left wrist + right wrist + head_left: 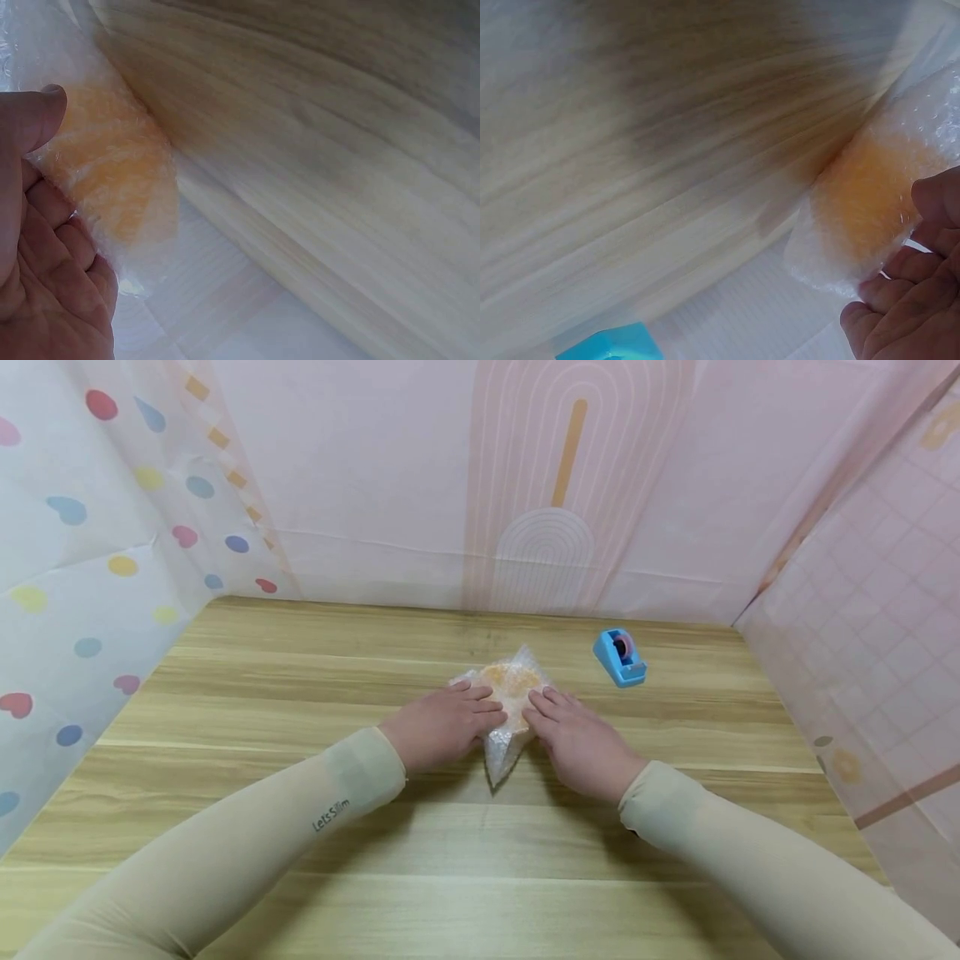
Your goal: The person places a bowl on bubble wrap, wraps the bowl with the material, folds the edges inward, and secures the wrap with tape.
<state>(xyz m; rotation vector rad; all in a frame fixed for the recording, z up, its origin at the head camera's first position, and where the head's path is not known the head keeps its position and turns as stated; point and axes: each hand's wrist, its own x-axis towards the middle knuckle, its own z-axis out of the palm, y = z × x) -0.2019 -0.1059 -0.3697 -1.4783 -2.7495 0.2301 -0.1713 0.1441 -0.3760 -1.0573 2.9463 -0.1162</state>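
Observation:
A package in clear bubble wrap, with something orange showing through, lies on the wooden table between both hands. A pointed flap of wrap sticks out toward the person. On its left side, the left hand holds the wrap, fingers over the top; in the left wrist view its thumb lies against the bubble wrap. From the right, the right hand grips the opposite side, its thumb and bent fingertips at the bubble wrap in the right wrist view. The orange content's exact shape is blurred by the wrap.
A blue tape dispenser with a pink roll stands to the right, behind the right hand. Part of it shows low in the right wrist view. Patterned cloth walls border the wooden table at the back and sides.

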